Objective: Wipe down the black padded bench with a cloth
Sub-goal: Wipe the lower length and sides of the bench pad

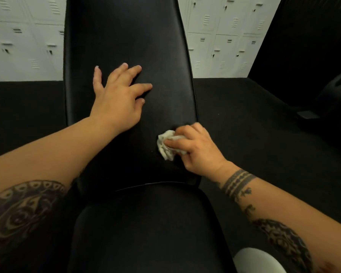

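The black padded bench [126,36] runs away from me down the middle of the view, a long back pad and a shorter seat pad [146,223] nearer to me. My left hand [118,99] lies flat on the long pad, fingers spread, holding nothing. My right hand [195,146] is closed around a crumpled white cloth [165,146] and presses it on the pad near its right edge, close to the gap between the two pads.
White metal lockers [220,36] line the wall behind the bench on both sides. Dark carpet floor [264,134] surrounds the bench. A dark object [331,95] stands at the far right. Something white [258,261] shows at the bottom right.
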A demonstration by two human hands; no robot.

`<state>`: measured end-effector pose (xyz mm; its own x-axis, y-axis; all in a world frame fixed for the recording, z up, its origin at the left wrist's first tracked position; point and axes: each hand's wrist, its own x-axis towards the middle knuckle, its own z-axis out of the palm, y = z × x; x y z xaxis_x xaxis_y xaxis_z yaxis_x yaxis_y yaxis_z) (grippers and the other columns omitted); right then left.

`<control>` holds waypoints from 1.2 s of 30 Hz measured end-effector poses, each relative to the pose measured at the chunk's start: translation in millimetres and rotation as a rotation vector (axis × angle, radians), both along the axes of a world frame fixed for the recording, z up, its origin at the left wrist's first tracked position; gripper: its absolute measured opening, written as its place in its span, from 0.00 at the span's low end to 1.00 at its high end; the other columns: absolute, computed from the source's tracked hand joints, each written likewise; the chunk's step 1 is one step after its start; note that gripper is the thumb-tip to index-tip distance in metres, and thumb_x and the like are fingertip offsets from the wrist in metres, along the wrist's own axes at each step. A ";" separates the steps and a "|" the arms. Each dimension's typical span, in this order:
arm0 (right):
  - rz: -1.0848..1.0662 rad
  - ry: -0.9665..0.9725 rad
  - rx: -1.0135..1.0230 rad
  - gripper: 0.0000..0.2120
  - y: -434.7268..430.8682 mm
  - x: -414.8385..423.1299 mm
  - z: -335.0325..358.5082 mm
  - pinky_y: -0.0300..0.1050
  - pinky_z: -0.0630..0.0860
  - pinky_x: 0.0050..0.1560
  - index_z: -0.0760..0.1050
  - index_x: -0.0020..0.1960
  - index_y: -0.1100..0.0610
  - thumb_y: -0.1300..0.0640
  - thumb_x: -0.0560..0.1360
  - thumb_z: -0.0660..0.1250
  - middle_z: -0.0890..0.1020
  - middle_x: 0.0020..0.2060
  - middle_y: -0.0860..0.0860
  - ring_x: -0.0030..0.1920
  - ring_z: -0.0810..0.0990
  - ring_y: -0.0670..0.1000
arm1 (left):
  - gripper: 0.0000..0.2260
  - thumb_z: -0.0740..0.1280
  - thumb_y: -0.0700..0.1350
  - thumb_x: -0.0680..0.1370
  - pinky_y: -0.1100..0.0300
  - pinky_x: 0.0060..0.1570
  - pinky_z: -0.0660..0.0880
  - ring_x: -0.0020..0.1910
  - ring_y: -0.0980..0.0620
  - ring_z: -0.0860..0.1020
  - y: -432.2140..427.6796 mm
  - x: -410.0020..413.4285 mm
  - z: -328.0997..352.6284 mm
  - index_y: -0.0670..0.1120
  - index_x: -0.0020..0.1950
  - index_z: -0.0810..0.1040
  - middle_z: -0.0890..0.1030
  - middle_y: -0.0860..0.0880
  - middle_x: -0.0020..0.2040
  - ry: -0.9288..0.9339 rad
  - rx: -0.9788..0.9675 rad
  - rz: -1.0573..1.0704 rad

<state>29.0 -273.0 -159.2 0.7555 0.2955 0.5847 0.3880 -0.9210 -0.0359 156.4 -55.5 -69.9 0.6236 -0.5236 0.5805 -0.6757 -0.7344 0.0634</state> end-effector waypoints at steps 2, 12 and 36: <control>-0.015 -0.010 0.014 0.20 -10.0 -0.8 -1.0 0.58 0.73 0.46 0.82 0.58 0.47 0.63 0.69 0.67 0.78 0.54 0.52 0.48 0.74 0.58 | 0.21 0.70 0.51 0.78 0.26 0.73 0.41 0.81 0.43 0.53 2.4 -7.3 -9.0 0.60 0.71 0.75 0.62 0.49 0.81 0.021 0.036 -0.021; 0.003 0.019 0.040 0.20 -1.9 -9.2 -10.9 0.59 0.72 0.49 0.81 0.60 0.46 0.62 0.71 0.69 0.78 0.54 0.52 0.49 0.73 0.59 | 0.24 0.68 0.51 0.78 0.25 0.71 0.37 0.83 0.43 0.45 -8.0 -26.4 -28.0 0.59 0.74 0.72 0.56 0.51 0.83 0.105 0.010 0.013; 0.047 0.035 0.029 0.19 -29.9 -46.0 -33.0 0.53 0.74 0.52 0.80 0.62 0.48 0.63 0.74 0.68 0.78 0.56 0.56 0.49 0.74 0.60 | 0.26 0.70 0.55 0.78 0.27 0.73 0.42 0.82 0.45 0.50 1.8 -28.4 -19.1 0.62 0.75 0.70 0.58 0.54 0.83 0.081 0.118 0.042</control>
<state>-17.1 -302.9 -192.2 0.7613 0.3146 0.5670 0.4289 -0.9001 -0.0765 128.1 -53.7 -88.9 0.6888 -0.5577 0.4632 -0.6405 -0.7675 0.0284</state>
